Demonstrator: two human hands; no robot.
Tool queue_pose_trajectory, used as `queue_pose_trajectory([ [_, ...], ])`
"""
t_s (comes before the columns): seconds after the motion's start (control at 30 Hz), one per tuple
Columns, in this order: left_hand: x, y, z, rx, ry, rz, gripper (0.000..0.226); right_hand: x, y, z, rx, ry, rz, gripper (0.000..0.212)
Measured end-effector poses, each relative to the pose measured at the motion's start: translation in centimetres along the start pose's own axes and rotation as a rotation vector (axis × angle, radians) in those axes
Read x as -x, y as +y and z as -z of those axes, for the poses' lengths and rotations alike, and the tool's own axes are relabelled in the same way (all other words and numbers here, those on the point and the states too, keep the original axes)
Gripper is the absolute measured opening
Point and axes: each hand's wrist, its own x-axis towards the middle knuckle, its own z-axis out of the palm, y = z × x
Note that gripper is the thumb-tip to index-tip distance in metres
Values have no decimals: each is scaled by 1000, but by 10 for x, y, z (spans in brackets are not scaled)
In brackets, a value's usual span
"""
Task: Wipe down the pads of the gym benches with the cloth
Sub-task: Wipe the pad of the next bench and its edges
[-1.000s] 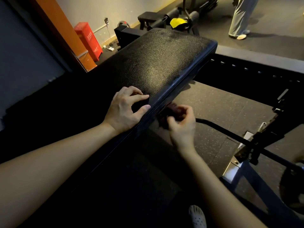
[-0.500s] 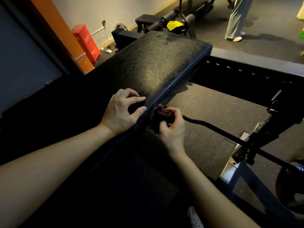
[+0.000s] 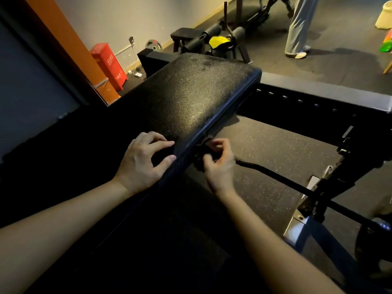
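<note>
A long black textured bench pad (image 3: pixel 197 96) runs from the near left to the far middle. My left hand (image 3: pixel 144 162) rests on its top near the right edge, fingers curled, thumb at the edge, holding nothing I can see. My right hand (image 3: pixel 219 164) is just off the pad's right side and pinches a dark cloth (image 3: pixel 202 152) against the side edge. Most of the cloth is lost in shadow.
A dark bar (image 3: pixel 275 177) and the rack frame (image 3: pixel 318 194) stand on the rubber floor to the right. A red box (image 3: pixel 109 64) stands against the wall at the far left. Another bench (image 3: pixel 191 37) and a person's legs (image 3: pixel 297 28) are at the back.
Both hands have crept a little forward along the pad's right edge. The right hand keeps the cloth against the side. The view has tilted down slightly.
</note>
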Motion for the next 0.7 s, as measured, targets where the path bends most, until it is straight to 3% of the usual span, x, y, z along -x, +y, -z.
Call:
queue_pose_trajectory([
  [0.1,-13,7,1,-64,0,4,45,39,0,-7,-31,-270,154,27],
  [0.13,-22,11,0,-79,-2,0,42,30,3,-4,-27,-258,161,25],
  [0.3,-79,41,-21,-58,-4,-5,36,-114,23,39,23,154,-51,24],
  [0.4,-117,53,-38,-37,15,18,36,-169,28,56,63,245,-148,27],
  [0.47,-141,57,-48,-32,33,38,37,-157,24,48,5,205,-121,28],
  [0.6,-180,64,-64,4,29,52,37,-105,25,47,-41,-126,34,32],
  [0.7,-202,69,-77,11,-2,31,37,-175,31,70,7,11,-19,33],
])
